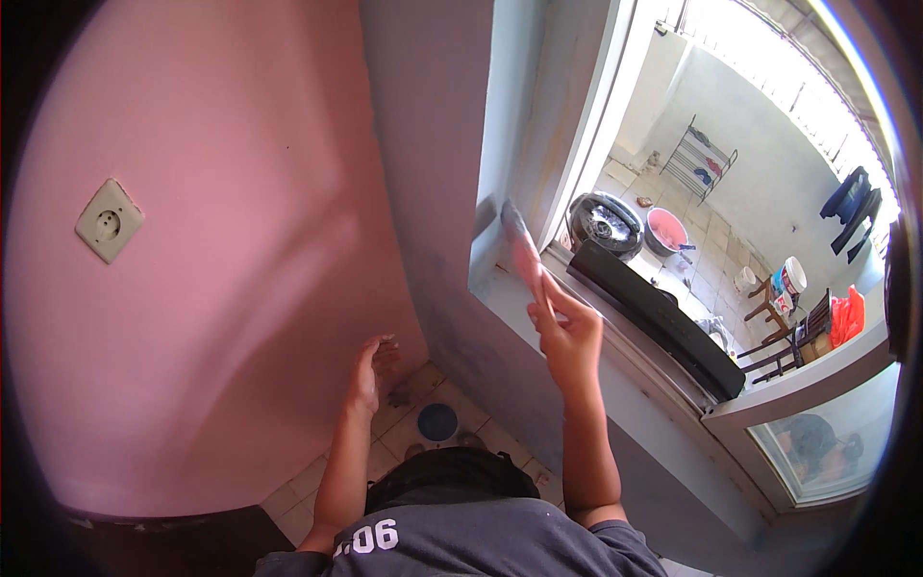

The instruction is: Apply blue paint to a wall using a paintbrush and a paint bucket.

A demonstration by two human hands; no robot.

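Note:
My right hand [571, 337] is closed round the handle of a pink-stained paintbrush [525, 252]. The brush slants up and left, its dark tip at the inner corner of the window recess [510, 207]; whether it touches the surface I cannot tell. My left hand [367, 373] holds nothing, its fingers apart, in front of the pink wall [240, 317]. Below, on the tiled floor by my feet, stands a small blue bucket [437, 421]. The grey-blue wall strip [423, 173] lies between the pink wall and the window.
A long black box-like object [663, 322] lies along the window sill, right of my right hand. A white socket [110, 221] sits on the pink wall. The open window pane [817, 447] is at the lower right. Outside are a pink-filled tub [665, 232], a rack [700, 162] and chairs.

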